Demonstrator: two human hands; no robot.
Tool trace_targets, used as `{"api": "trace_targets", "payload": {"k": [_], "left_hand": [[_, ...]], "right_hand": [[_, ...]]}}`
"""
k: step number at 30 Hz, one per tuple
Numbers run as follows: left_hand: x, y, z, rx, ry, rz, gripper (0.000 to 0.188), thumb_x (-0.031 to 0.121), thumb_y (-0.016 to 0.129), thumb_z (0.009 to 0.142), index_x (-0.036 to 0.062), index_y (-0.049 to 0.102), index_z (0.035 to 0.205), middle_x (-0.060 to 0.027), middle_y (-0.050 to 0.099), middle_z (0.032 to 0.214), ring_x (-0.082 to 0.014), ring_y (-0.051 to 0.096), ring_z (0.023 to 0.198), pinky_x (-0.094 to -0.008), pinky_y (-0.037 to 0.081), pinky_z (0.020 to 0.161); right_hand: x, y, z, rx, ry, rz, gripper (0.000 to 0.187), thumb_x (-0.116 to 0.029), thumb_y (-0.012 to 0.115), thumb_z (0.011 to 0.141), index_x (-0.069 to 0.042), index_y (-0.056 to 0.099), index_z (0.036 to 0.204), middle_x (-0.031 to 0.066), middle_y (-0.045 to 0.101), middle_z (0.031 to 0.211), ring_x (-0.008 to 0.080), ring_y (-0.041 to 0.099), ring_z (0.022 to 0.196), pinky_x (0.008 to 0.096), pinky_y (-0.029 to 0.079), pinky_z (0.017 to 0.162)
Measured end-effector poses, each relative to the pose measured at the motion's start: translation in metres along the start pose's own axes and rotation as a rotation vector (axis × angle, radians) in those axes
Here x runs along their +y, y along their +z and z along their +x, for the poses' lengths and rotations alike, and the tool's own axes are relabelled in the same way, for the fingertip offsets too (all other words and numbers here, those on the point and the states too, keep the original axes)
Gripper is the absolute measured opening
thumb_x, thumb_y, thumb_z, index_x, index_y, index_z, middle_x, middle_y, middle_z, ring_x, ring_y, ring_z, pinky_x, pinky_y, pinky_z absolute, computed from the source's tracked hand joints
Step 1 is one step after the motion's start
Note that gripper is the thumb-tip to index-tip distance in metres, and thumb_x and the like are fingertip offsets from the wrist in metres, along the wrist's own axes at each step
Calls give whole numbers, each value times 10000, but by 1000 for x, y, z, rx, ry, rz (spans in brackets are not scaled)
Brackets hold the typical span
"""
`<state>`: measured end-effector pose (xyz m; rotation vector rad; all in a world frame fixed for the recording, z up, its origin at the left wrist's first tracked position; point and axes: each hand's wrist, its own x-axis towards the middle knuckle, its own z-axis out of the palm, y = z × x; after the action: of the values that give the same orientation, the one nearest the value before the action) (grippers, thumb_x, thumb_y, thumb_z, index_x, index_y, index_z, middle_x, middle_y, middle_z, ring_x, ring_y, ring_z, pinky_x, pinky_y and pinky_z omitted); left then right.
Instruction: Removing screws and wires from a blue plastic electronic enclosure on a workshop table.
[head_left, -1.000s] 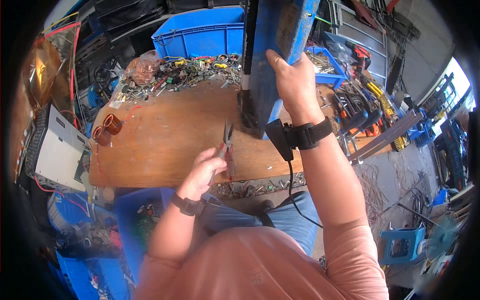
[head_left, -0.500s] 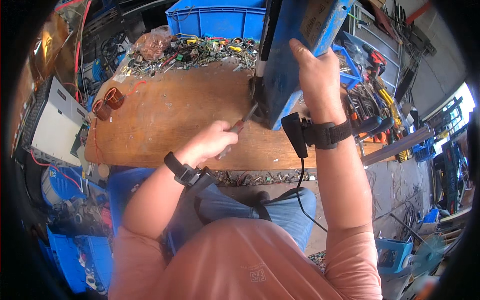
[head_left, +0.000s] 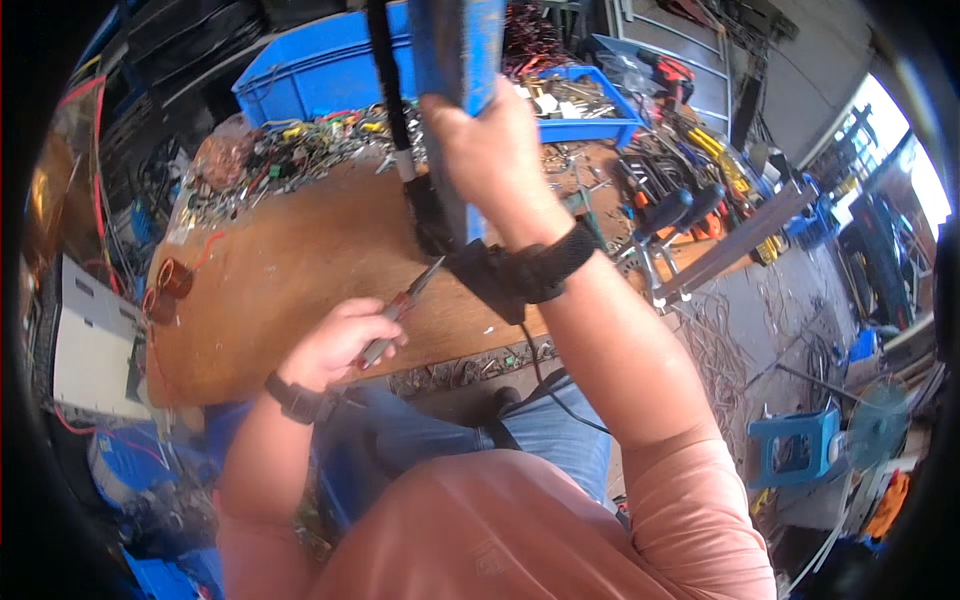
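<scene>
My right hand (head_left: 492, 150) is closed around the edge of a tall blue metal casing (head_left: 455, 55), which stands on end on the wooden table (head_left: 300, 260). A black block (head_left: 432, 215) sits at the foot of the casing, and a long black bar (head_left: 386, 75) rises beside it. My left hand (head_left: 345, 342) grips a slim hand tool (head_left: 402, 303) with red and grey handle parts. Its pointed metal tip comes close to the black block; whether they touch I cannot tell. The fingers hide part of the tool's handle.
Behind lie a heap of scrap wire and parts (head_left: 290, 155) and a large blue crate (head_left: 320, 65). A shallow blue bin (head_left: 590, 128) holds metal pieces at the back right. Pliers and other tools (head_left: 670, 205) crowd the right side. Copper coils (head_left: 172, 280) sit at the left.
The blue casing has been turned more edge-on, and it appears further left with my right hand. My left hand and the tool keep their hold, as the whole view has shifted too.
</scene>
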<state>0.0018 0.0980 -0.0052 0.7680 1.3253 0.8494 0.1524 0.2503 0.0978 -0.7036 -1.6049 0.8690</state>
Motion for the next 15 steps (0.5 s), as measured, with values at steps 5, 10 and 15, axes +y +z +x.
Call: {"api": "trace_targets", "payload": {"k": [5,10,15], "left_hand": [[13,-5,-5,120,49,221,69,77,608,760,18,575,773,-78,625,734,-120,541,565,-222,416,491],[37,2,-6,323,224,977,144,114,633,692,-22,600,727,-117,565,667,-225,570,611,-331,462,558],[52,22,0,557,596,1375,168,118,637,649,-19,635,747,-193,570,799,-348,565,808,-415,468,722]], "right_hand": [[-2,-4,-2,-7,-12,-9,519,-117,650,765,77,475,1214,287,378,1318,402,394,1231,381,318,1046],[6,-3,-3,8,15,-2,506,-129,666,746,64,506,1185,289,422,1278,399,428,1197,383,338,1029],[3,-4,-2,8,4,-41,424,-128,655,737,70,550,1097,289,482,1203,409,474,1136,382,370,993]]}}
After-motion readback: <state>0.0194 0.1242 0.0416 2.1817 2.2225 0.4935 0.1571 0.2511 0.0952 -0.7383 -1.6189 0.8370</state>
